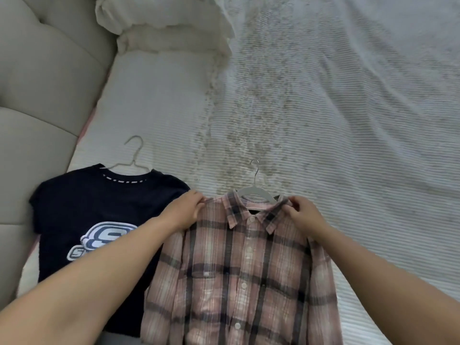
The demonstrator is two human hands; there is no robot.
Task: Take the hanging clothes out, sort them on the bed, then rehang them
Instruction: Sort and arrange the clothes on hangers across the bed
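A pink plaid button shirt lies face up on the bed, still on a white hanger whose hook points away from me. My left hand pinches the shirt's left shoulder. My right hand pinches the collar and right shoulder. To the left lies a dark navy T-shirt with a white logo, on a thin wire hanger. The plaid shirt overlaps the T-shirt's right edge.
A beige padded headboard runs along the left side. White pillows are piled at the top. The ribbed white bedspread stretches out to the right and beyond the shirts.
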